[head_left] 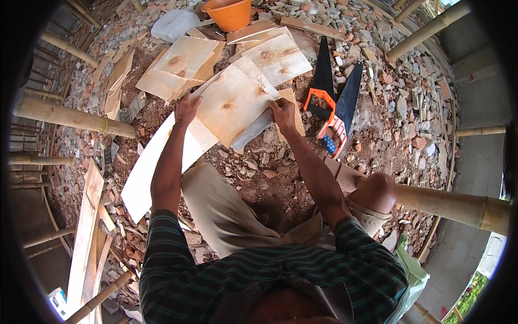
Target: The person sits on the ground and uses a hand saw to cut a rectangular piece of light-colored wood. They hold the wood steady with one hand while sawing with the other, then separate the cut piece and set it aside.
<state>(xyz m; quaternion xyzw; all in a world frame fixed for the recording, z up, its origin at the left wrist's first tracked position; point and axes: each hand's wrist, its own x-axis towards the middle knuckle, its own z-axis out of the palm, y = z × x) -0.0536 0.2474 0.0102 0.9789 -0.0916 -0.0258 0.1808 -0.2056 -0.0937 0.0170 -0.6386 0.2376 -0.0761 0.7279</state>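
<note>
A pale plywood sheet (236, 100) with brown knots is held up at a tilt in front of me, a hand at either side of it. My left hand (186, 109) is closed on its left edge, and my right hand (283, 114) pinches the right edge near a corner. Under and left of it runs a long, brightly lit white board (154, 170). To the right of my right hand lie two handsaws: one with an orange handle (322, 100), the other with a striped and starred handle (335, 132). Another knotted plywood piece (279, 58) lies just beyond the sheet.
More plywood pieces (181, 62) lie at the far left of the sheet, near an orange bucket (229, 15) and a translucent plastic container (175, 24). Broken brick and stone cover the ground. Bamboo poles (75, 116) stand on both sides; one pole (448, 205) reaches close to my right knee.
</note>
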